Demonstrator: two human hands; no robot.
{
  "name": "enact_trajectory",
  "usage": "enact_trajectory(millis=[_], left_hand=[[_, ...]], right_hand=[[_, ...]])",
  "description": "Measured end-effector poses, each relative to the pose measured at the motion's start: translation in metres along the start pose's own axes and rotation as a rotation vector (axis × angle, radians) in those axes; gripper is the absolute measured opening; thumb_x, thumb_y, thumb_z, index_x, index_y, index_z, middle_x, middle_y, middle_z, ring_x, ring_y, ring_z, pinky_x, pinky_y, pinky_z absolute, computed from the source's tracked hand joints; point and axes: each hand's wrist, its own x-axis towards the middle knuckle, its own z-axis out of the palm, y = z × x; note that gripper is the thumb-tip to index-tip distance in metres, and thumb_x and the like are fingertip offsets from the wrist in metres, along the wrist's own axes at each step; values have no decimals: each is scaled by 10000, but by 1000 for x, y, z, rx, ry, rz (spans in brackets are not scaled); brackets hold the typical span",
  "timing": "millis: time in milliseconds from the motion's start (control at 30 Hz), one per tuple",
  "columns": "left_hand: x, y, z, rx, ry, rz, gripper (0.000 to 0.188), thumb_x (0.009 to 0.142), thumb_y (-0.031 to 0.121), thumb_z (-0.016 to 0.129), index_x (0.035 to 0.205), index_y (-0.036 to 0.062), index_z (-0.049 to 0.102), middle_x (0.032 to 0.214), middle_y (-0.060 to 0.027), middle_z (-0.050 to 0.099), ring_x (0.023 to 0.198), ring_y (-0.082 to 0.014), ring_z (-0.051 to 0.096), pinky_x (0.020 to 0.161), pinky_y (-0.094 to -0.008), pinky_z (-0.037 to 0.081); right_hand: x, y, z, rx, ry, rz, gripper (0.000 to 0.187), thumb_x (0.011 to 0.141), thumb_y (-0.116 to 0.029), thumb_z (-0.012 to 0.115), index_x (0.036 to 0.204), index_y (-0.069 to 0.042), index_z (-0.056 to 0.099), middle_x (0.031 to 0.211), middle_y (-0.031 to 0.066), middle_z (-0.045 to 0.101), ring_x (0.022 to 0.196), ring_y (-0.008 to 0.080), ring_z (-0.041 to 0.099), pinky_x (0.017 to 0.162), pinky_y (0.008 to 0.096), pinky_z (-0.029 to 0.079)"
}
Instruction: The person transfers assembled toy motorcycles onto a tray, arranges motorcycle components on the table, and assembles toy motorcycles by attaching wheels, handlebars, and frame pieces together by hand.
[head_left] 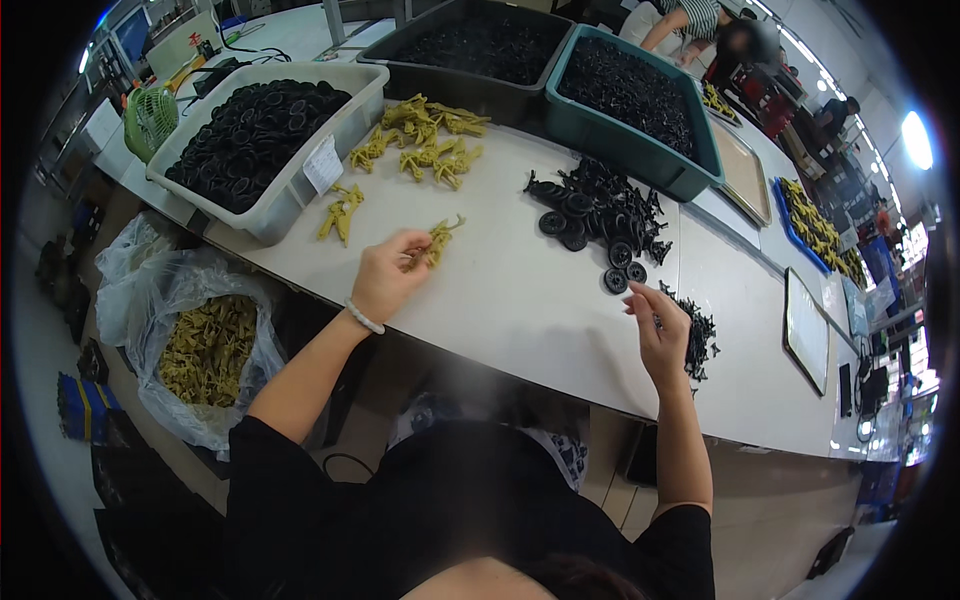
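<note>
My left hand [388, 278] is closed on a yellow-olive plastic part [440, 240] with thin arms, held just above the white table. My right hand [662, 335] is raised over the table with thumb and fingers drawn together; anything small between the fingertips is hidden. Just beyond it lie black wheels [617, 280], beside a heap of small black pieces [612, 195]. Another pile of tiny black parts [700, 340] is partly covered by my right hand. More yellow plastic parts [428, 120] lie beyond my left hand, and one yellow part [341, 214] sits apart from them.
A whitish bin [300, 205] of black round pieces stands at the left, with a dark bin [470, 95] and a teal bin [690, 180] of small black parts behind. An open plastic bag [150, 375] of yellow parts is below the table's left edge. A person [680, 25] works at the far right.
</note>
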Motion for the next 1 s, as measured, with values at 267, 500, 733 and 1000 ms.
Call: enact_trajectory(millis=[267,500,733,1000], left_hand=[[-4,-2,1,-1110,90,-647,115,888,6,560,995,-35,566,999,-156,638,860,-263,659,757,-293,567],[-12,11,21,-1169,-3,-595,171,881,2,563,1048,-30,552,1027,-141,639,899,-254,651,806,-332,559],[-11,-17,9,-395,153,-183,186,851,-31,565,1034,-6,590,1032,-135,650,863,-231,662,758,-324,541],[-4,-43,-64,814,121,253,340,737,-40,566,1074,-12,598,1119,-189,596,1087,-350,530,948,-407,433]], right_hand=[[22,-13,47,194,-172,42,180,900,-50,569,1043,32,643,826,98,682,726,137,652,678,239,512],[37,-21,84,332,-363,246,367,898,-95,600,1239,14,519,917,82,658,761,131,641,659,244,510],[54,-19,104,380,-499,262,388,892,-104,611,1255,-18,504,922,71,642,766,113,626,661,237,496],[38,-26,65,99,-452,265,260,845,-109,644,1086,-14,626,944,109,660,805,189,639,731,300,492]])
